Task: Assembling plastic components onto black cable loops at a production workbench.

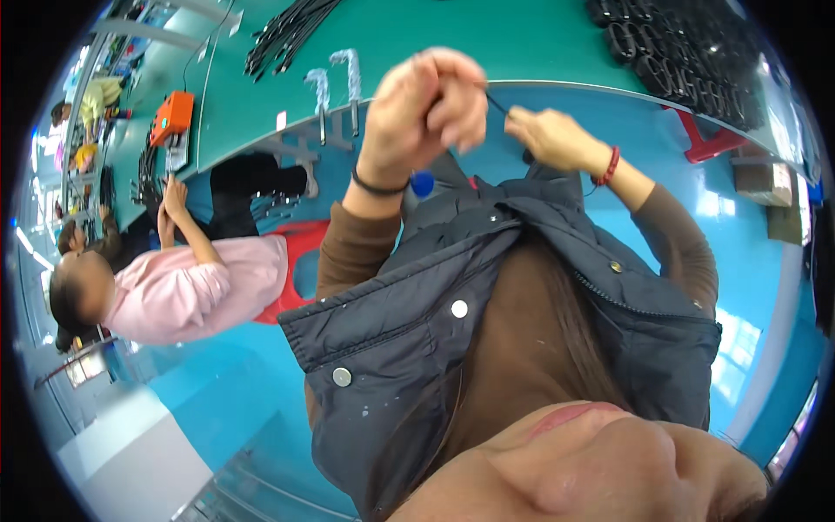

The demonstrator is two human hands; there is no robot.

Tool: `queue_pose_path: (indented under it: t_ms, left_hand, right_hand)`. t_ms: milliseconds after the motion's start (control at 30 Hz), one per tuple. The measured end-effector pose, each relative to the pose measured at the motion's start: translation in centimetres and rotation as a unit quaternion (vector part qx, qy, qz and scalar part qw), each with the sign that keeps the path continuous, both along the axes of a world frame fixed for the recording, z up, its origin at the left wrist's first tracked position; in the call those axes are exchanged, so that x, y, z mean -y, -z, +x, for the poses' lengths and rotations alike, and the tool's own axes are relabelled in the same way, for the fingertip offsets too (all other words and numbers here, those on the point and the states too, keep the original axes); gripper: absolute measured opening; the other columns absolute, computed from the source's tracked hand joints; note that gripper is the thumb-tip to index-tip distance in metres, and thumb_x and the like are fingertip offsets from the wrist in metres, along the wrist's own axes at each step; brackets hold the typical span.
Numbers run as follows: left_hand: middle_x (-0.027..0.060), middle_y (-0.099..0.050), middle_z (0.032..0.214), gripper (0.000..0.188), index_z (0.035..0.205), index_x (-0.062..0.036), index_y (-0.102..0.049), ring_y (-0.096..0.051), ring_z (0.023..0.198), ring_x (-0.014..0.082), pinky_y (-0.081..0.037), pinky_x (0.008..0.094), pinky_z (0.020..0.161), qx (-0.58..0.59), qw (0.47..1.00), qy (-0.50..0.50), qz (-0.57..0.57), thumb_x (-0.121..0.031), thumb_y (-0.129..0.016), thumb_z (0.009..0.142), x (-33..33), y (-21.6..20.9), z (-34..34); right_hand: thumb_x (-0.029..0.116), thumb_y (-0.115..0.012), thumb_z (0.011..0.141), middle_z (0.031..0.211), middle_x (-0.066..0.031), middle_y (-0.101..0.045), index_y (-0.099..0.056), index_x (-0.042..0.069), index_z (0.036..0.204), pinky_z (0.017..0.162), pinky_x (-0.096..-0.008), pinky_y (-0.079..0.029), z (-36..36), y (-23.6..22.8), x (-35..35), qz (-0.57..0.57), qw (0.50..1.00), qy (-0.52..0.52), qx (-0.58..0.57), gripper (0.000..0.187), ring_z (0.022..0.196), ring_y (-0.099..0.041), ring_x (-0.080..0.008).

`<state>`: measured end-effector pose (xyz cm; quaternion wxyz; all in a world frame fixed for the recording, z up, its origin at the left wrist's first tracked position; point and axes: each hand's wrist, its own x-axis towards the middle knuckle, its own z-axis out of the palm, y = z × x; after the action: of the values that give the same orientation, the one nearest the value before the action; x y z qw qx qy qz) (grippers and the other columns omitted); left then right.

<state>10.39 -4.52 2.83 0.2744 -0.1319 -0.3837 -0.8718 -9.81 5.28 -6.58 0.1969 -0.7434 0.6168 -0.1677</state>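
Both hands are raised in front of the chest, just short of the near edge of the long green counter (487,43). The left hand (430,96) is curled tight, its fingers bunched and somewhat blurred, pinching one end of a thin black cable tie (496,103). A black band circles that wrist. The right hand (548,135) is also closed, with fingertips pressed together around the other end of the tie, so the short dark strip runs between the two hands, above the edge of the counter. A red beaded bracelet (611,165) sits on the right wrist.

On the counter, a loose bundle of black ties (287,35) lies toward the far left, and a heap of black looped straps (678,52) fills the far right corner. Two grey metal fixtures (337,87) stand at the near edge, left of the hands. An orange box-shaped tool (171,117) rests further left along the counter.

A person in a pink top (191,291) sits at the left on a red plastic stool (300,261), hands at the counter edge.
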Motion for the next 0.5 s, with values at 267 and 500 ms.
queue_pose_path:
  t_ms: [267, 500]
  left_hand:
    - [0.013, -0.066, 0.088, 0.046, 0.122, 0.0025, -0.054, -0.068, 0.073, 0.0249, -0.057, 0.031, 0.069, 0.224, 0.843, -0.327, -0.364, -0.037, -0.038, 0.104, 4.0, 8.5, -1.5]
    - [0.0189, -0.067, 0.095, 0.05, 0.129, 0.006, -0.049, -0.07, 0.077, 0.0253, -0.058, 0.0314, 0.07, 0.26, 0.955, 0.022, -0.142, -0.036, -0.04, 0.103, 0.7, 8.3, -2.8]
  right_hand:
    - [0.015, -0.057, 0.091, 0.065, -0.013, -0.06, -0.052, 0.004, 0.092, 0.052, -0.0414, -0.043, 1.8, -6.4, -2.5, -0.037, 0.995, -0.075, 0.062, 0.012, 0.053, -0.054, -0.0339]
    - [0.007, -0.062, 0.086, 0.065, -0.0037, -0.058, -0.063, 0.003, 0.084, 0.048, -0.0284, -0.037, -1.7, -6.6, 2.7, -0.189, 0.959, -0.011, 0.209, 0.005, 0.051, -0.044, -0.0165]
